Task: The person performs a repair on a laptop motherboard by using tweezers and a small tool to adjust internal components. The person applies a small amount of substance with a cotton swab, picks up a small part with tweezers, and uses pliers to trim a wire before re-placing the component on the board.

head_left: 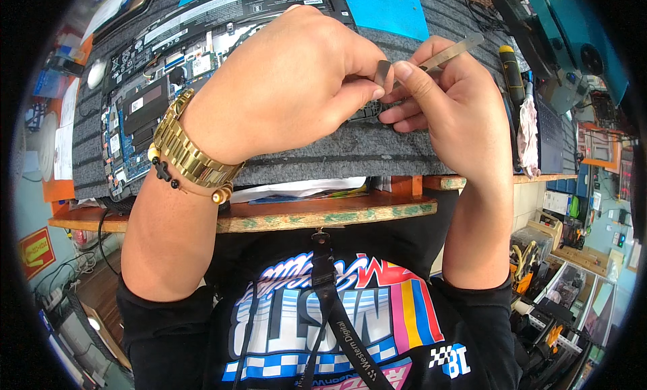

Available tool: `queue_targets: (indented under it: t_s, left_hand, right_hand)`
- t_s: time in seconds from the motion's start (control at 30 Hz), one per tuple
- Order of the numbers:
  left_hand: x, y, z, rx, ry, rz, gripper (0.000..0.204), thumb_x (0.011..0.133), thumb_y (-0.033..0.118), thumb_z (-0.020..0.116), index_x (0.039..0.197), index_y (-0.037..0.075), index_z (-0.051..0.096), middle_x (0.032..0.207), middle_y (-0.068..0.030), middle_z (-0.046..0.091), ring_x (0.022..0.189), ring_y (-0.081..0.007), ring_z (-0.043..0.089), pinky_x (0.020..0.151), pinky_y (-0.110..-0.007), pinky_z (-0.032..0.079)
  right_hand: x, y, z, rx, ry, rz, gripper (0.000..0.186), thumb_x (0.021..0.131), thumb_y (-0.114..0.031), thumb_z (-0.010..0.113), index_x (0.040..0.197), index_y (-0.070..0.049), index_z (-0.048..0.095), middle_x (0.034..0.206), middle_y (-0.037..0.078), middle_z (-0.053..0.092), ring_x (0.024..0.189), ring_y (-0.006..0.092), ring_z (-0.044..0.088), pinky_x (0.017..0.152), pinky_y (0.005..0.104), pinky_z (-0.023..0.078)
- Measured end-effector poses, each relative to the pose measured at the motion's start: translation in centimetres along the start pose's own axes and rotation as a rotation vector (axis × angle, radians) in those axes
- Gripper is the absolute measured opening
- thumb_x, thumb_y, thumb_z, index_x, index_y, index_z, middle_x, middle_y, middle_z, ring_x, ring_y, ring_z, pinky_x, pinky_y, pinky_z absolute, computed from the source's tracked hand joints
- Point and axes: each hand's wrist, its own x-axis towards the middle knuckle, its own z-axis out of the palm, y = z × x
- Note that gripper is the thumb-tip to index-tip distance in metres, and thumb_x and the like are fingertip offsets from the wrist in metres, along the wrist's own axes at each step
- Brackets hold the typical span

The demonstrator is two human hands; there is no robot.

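Observation:
My left hand [296, 80] is closed in a pinch, thumb and forefinger around a small flat grey-brown strip [383, 72]. Close beside it, my right hand [461, 110] grips a thin flat metal tool [458, 51] with a rounded end that sticks out past the knuckles. Whether the strip and the tool are one piece is hidden by my fingers. Under and left of my left hand lies an opened laptop base [145, 110], its blue circuit board and black battery [249, 9] bare. A small dark part [367, 112], partly covered, shows beneath my fingertips.
A grey ribbed mat [303, 157] covers the wooden bench [323, 216]. At the right lie a yellow-and-black screwdriver [512, 73] and a crumpled whitish cloth [529, 137], beside another laptop [552, 137]. A blue sheet [387, 9] lies at the back. Papers [303, 188] fill a shelf below the top.

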Motion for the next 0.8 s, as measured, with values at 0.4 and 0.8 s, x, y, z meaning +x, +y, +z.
queue_targets:
  t_s: [0.4,0.8]
  left_hand:
    - [0.1,0.0,0.4,0.025,0.041,0.052,0.006,0.091,0.009,0.081,0.095,0.004,0.081,0.081,-0.0129,0.076,0.075,-0.0331,0.073,0.073,-0.042,0.055]
    - [0.1,0.2,0.6,0.004,0.051,-0.059,0.008,0.093,0.009,0.079,0.096,0.002,0.082,0.085,-0.0157,0.080,0.075,-0.0325,0.077,0.070,-0.039,0.059]
  right_hand:
    - [-0.6,0.4,0.3,-0.071,0.027,-0.060,0.028,0.115,-0.028,0.067,0.105,-0.002,0.063,0.096,0.012,0.080,0.080,0.0167,0.080,0.066,0.0256,0.063]
    - [-1.2,0.7,0.6,0.084,0.114,-0.020,0.022,0.113,-0.021,0.068,0.105,-0.001,0.066,0.088,0.009,0.078,0.075,0.0144,0.079,0.062,0.0258,0.060]
